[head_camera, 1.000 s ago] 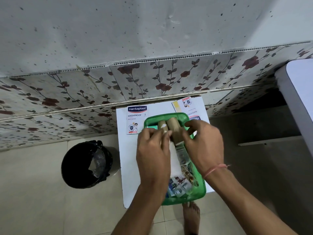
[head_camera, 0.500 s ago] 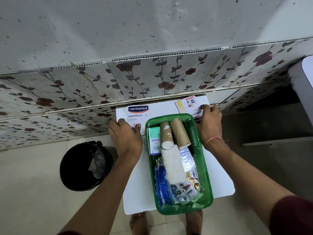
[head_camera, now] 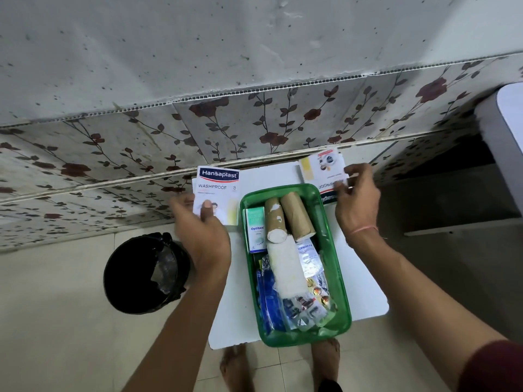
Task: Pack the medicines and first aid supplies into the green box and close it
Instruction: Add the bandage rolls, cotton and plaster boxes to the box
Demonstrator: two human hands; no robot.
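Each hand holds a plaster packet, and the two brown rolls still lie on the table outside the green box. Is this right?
Not quite. In the head view the two brown rolls lie inside the green box. Each hand, left and right, holds a plaster packet.

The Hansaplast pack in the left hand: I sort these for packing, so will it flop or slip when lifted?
The Hansaplast pack looks flat and thin, so probably light and slightly bendy. The left hand pinches one lower corner and the pack stays straight, which suggests some stiffness. Its printed face looks smooth, so it may slide against the other pack inside the box.
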